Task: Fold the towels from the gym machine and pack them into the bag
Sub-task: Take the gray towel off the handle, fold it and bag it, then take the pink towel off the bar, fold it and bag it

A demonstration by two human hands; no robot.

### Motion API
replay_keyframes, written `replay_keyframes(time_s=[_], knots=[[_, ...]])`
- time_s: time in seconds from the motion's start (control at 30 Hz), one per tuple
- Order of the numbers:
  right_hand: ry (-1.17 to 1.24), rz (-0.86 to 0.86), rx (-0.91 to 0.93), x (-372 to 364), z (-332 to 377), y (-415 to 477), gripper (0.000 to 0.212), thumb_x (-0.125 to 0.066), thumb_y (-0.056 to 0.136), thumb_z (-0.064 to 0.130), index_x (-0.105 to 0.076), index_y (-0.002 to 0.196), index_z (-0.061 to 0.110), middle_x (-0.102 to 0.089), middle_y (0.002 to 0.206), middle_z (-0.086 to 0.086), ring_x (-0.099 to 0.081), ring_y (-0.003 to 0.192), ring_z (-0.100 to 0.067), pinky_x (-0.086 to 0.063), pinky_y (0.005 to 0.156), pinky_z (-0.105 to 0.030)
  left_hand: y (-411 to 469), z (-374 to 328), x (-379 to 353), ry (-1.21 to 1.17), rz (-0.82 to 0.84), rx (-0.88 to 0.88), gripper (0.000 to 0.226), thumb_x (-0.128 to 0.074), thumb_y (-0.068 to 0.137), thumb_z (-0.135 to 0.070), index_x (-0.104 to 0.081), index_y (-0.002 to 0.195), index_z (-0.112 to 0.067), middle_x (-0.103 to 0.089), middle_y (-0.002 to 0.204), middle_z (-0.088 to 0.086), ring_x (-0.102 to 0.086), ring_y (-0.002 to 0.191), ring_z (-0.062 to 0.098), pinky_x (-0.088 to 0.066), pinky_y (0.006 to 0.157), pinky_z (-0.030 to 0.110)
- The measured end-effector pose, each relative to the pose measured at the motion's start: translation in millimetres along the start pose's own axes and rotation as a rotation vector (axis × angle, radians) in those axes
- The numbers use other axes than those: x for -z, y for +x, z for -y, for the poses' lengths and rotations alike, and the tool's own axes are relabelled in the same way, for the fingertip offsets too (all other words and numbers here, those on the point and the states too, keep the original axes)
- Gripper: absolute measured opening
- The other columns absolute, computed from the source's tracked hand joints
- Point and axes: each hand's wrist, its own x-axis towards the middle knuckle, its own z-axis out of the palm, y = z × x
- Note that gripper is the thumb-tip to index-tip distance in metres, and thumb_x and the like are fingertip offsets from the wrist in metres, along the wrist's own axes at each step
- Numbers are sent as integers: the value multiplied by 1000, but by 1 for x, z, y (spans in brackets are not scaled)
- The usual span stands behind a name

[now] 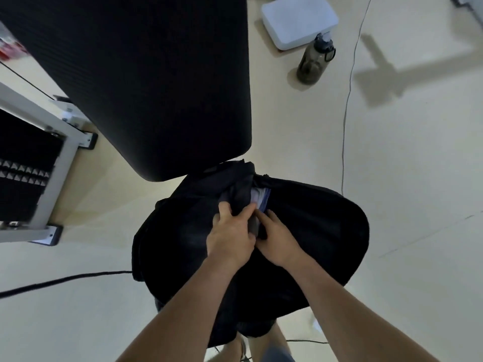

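The black ribbed mat [146, 82] fills the upper left, and no towel shows on it or on the white frame of the gym machine [39, 152] beside it, though most of the machine lies outside the view. Below the mat, the black bag [313, 231] lies on the floor with its mouth parted at the top. The packing looks well advanced, perhaps near its end. A white block [298, 19] and a dark bottle [315, 61] stand well apart, untouched. The left hand [230, 231] curls its fingers over a dark grey towel [241, 192] at the bag's mouth, pressing it inward. The right hand [277, 239] touches it, its fingers tucked into the opening, so its grip cannot be told. A light towel [258, 195] already sits inside. What remains seems to be seating the grey towel and closing the bag.
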Motion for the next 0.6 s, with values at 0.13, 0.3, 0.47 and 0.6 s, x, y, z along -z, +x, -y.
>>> replay_keyframes(time_s=[0.13,0.3,0.47,0.6], knots=[[-44,-76,-99,42,2,-53,56,-57,90,16,-43,145,18,-54,139,-9,-53,125,-23,-41,102,-28,-21,0,32,-115,-21,-55,44,-49,95,-33,-42,138,-42,-34,129,-2,-37,116,17,-47,88,29],[88,-175,13,84,85,-115,40,-53,93,14,-55,132,22,-65,120,-4,-63,106,-21,-50,93,-33,-87,-12,133,-391,-429,-104,29,-45,97,-18,-64,117,-29,-57,109,-7,-54,82,0,-36,70,4],[135,-301,246,131,194,-185,38,-51,97,14,-55,133,24,-61,122,5,-60,106,-9,-44,88,-17,-178,-20,221,-723,-645,-126,31,-42,96,-17,-65,107,-33,-67,77,-9,-60,67,6,-50,66,22],[195,-432,436,167,254,-225,34,-52,96,20,-57,128,31,-61,113,13,-59,99,-1,-44,73,-12,-229,-19,271,-777,-826,-196,31,-42,95,-14,-65,100,-35,-51,51,-13,-44,45,7,-41,52,27]])
